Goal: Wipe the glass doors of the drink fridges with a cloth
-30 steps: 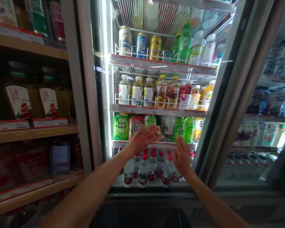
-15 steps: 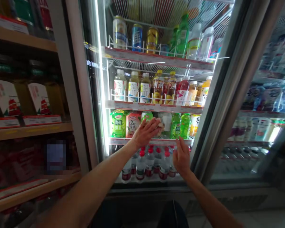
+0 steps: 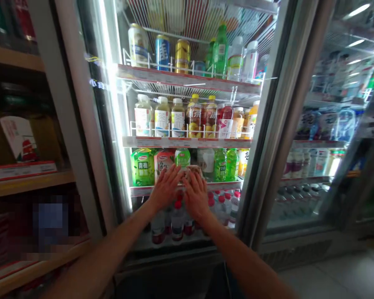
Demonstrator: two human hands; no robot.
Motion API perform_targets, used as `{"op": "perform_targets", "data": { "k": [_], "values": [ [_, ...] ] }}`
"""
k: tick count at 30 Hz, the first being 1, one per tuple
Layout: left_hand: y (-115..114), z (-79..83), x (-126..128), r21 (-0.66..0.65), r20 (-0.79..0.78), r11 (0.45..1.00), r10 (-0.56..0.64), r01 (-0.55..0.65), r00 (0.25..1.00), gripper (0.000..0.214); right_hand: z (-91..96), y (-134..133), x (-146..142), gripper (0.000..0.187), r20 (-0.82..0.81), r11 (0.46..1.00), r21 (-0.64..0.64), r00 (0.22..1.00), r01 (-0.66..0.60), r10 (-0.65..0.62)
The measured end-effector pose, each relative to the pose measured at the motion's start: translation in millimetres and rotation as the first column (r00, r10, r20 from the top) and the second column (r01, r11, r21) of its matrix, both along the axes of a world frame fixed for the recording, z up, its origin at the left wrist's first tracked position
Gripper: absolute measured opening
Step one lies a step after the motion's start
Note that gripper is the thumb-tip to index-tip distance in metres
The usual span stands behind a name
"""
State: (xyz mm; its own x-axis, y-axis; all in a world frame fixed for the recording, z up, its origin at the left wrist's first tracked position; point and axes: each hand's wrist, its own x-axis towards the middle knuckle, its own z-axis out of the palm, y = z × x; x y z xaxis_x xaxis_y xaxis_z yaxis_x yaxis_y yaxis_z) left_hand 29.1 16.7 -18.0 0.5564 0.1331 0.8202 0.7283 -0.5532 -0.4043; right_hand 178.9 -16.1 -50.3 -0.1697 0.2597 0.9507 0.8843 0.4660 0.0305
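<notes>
Head view: cloth, one, bunched; right hand, fingers over cloth, grasp indeterminable; left hand, unclenched, left of cloth; shelf behind cloth; red-capped bottles below cloth.

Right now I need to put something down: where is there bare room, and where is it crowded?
The tiled floor at lower right shows a bare patch, bordered by the cooler's vented base. The center is crowded: the left hand is close to the right hand, which is on a crumpled cloth. Red-capped bottles cluster below them; tea bottles line the shelf above.
</notes>
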Motion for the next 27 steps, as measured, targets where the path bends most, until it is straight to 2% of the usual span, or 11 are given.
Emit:
{"op": "perform_targets", "data": {
  "k": [3,5,8,11,12,14,16,18,20,23,27],
  "values": [
    [-5,-13.4,-23,-0.016,0.107,0.999,0.050,-0.048,0.993,0.067,4.0,12,-15,0.045,-0.015,0.994,-0.014,0.994,0.110,-0.111],
    [-10,-22.2,-30,-0.053,0.153,0.994,0.102,-0.095,0.983,0.067,-1.1,15,1,0.043,0.031,0.990,-0.002,0.989,0.144,-0.144],
    [-17,-34.3,-33,-0.126,0.136,0.982,0.161,-0.144,0.978,0.068,-19.6,11,69,0.040,-0.008,0.976,-0.003,0.976,0.217,-0.217],
    [-21,-43.8,-31,-0.170,0.102,0.970,0.192,-0.173,0.976,0.070,-37.0,8,138,0.044,-0.420,0.931,-0.043,0.839,0.361,-0.345],
    [-21,-46.2,-30,-0.179,0.103,0.967,0.202,-0.181,0.974,0.070,-41.2,9,147,0.048,-0.463,0.926,-0.046,0.814,0.374,-0.351],
    [-21,-49.5,-27,-0.196,0.120,0.961,0.224,-0.198,0.967,0.069,-49.0,11,135,0.050,-0.460,0.931,-0.047,0.819,0.363,-0.343],
    [-22,-51.4,-24,-0.213,0.139,0.954,0.242,-0.209,0.960,0.067,-58.0,14,92,0.049,-0.369,0.950,-0.048,0.878,0.309,-0.304],
    [-24,-53.3,-23,-0.225,0.145,0.951,0.246,-0.210,0.958,0.064,-67.1,13,49,0.050,-0.171,0.981,-0.048,0.966,0.190,-0.195],
    [-27,-57.1,-25,-0.235,0.139,0.949,0.245,-0.209,0.960,0.062,-74.3,10,34,0.050,-0.009,0.990,-0.057,0.991,0.131,-0.131],
    [-32,-68.1,-30,-0.259,0.126,0.942,0.254,-0.215,0.959,0.059,-79.0,4,78,0.048,-0.010,0.981,-0.085,0.984,0.175,-0.177],
    [-37,-86.3,-30,-0.300,0.126,0.928,0.268,-0.220,0.955,0.058,-78.8,6,138,0.054,-0.418,0.940,-0.087,0.844,0.329,-0.334]
  ]
}}
